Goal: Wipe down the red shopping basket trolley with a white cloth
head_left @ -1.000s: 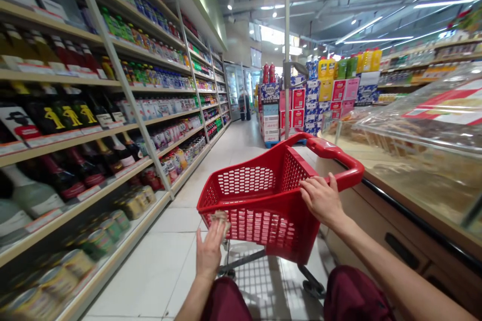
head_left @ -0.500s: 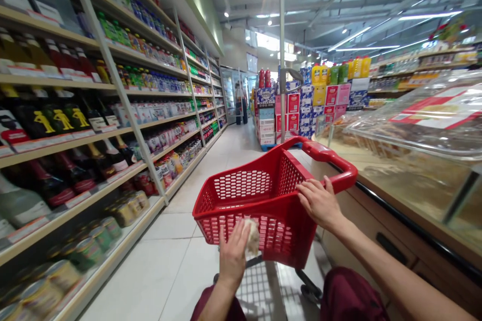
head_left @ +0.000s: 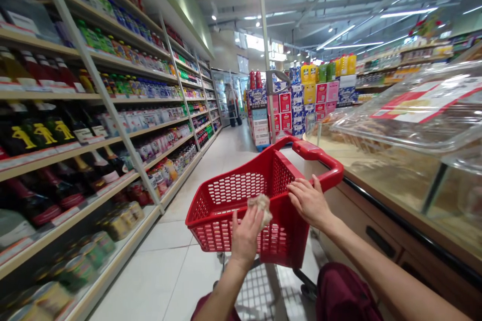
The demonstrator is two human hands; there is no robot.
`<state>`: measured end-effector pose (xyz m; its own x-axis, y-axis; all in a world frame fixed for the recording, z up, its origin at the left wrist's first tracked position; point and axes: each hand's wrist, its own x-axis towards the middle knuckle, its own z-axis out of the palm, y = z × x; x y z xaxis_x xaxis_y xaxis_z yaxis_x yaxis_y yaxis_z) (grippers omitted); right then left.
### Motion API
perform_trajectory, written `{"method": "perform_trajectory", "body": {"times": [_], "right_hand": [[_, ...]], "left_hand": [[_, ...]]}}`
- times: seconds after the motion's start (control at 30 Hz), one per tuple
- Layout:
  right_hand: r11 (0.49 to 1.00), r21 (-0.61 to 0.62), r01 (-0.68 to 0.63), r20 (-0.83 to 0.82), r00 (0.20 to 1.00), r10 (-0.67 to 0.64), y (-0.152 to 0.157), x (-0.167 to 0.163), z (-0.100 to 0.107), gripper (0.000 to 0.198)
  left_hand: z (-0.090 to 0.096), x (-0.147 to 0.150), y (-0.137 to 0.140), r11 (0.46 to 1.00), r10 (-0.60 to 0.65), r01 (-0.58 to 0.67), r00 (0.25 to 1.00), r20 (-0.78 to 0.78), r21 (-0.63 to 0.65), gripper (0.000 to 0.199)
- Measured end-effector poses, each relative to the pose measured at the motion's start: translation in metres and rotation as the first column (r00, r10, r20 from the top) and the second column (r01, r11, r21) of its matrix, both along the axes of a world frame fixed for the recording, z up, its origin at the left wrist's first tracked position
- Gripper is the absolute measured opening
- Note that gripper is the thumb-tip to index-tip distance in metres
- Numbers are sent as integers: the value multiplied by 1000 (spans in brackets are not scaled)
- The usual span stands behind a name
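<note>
Cloth [head_left: 265, 213] sits bunched up under the left hand [head_left: 246, 233], which has it against the near side of the red cart [head_left: 294, 235] with its fingers almost straight. I see the right hand [head_left: 310, 201] on the cart's top edge, fingers loosely bent over it; I can't tell if they grip. Left of the cart are shelves [head_left: 68, 158] with bottles [head_left: 39, 133]. Right of it is a counter [head_left: 376, 174].
</note>
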<state>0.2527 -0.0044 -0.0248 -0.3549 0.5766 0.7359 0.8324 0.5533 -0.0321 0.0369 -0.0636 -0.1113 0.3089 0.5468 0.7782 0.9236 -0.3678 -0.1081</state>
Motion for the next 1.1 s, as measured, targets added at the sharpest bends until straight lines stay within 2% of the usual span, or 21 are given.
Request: {"method": "perform_trajectory", "body": {"times": [0.07, 0.13, 0.2, 0.23, 0.3, 0.37, 0.43, 0.5, 0.53, 0.57, 0.6, 0.63, 0.7, 0.77, 0.8, 0.87, 0.93, 0.97, 1.03, 1.1], "right_hand": [[1000, 0, -30, -34, 999, 30, -4, 3, 1, 27], [997, -2, -81, -104, 991, 80, -13, 3, -4, 27], [984, -42, -174, -200, 966, 162, -27, -5, -20, 29], [968, -81, -236, -258, 943, 209, -35, -12, -31, 31], [892, -190, -410, -403, 861, 309, -48, -34, -56, 47], [822, -256, -510, -603, 748, 277, -57, -58, -79, 63], [786, -277, -552, -762, 625, 170, -60, -76, -91, 67], [770, -259, -583, -832, 540, 129, -55, -83, -88, 57], [777, -228, -587, -831, 533, 159, -50, -83, -82, 52], [802, -180, -569, -804, 556, 213, -43, -81, -74, 48], [843, -116, -526, -745, 607, 276, -35, -79, -65, 46], [888, -33, -458, -659, 678, 325, -26, -77, -56, 46], [940, 149, -306, -441, 831, 340, -8, -75, -46, 49], [939, 242, -242, -200, 935, 292, 4, -77, -54, 49], [936, 237, -262, -69, 956, 285, 7, -78, -65, 46], [928, 123, -352, 181, 927, 328, 5, -80, -94, 38], [908, -33, -418, 324, 855, 405, -4, -78, -116, 31], [897, -76, -435, 340, 834, 434, -9, -76, -120, 29], [901, -53, -431, 288, 857, 427, -13, -69, -111, 29], [928, 75, -365, 174, 921, 348, -8, -59, -87, 33]], "left_hand": [[-8, 3, -1, 993, -101, 98, 994, -42, -63, 44], [-16, 9, -2, 994, -13, 25, 994, 109, -104, 50], [-16, 20, -1, 987, 80, -31, 949, 304, -160, 55], [-14, 27, -1, 981, 92, -17, 918, 386, -193, 55], [-6, 43, -3, 959, 58, 97, 855, 516, -268, 55], [1, 54, -9, 903, 16, 258, 780, 626, -344, 56], [6, 52, -15, 820, -25, 406, 729, 684, -403, 62], [13, 35, -18, 729, -76, 489, 753, 654, -479, 73], [19, 23, -16, 696, -80, 480, 790, 608, -533, 78], [25, 9, -13, 688, -39, 419, 837, 545, -593, 80], [32, -5, -8, 726, 76, 286, 870, 486, -626, 78], [38, -19, -2, 740, 231, 110, 885, 404, -663, 76], [44, -39, 10, 671, 435, -189, 883, 175, -717, 75], [42, -50, 19, 611, 457, -340, 889, -32, -715, 77], [38, -53, 22, 611, 428, -364, 899, -93, -703, 77], [29, -55, 22, 646, 382, -365, 915, -130, -671, 77], [22, -56, 20, 675, 359, -343, 926, -116, -653, 77], [20, -56, 20, 686, 352, -335, 930, -110, -646, 77], [17, -56, 19, 699, 348, -332, 932, -106, -633, 78], [15, -57, 20, 709, 349, -336, 931, -105, -620, 78]]}}
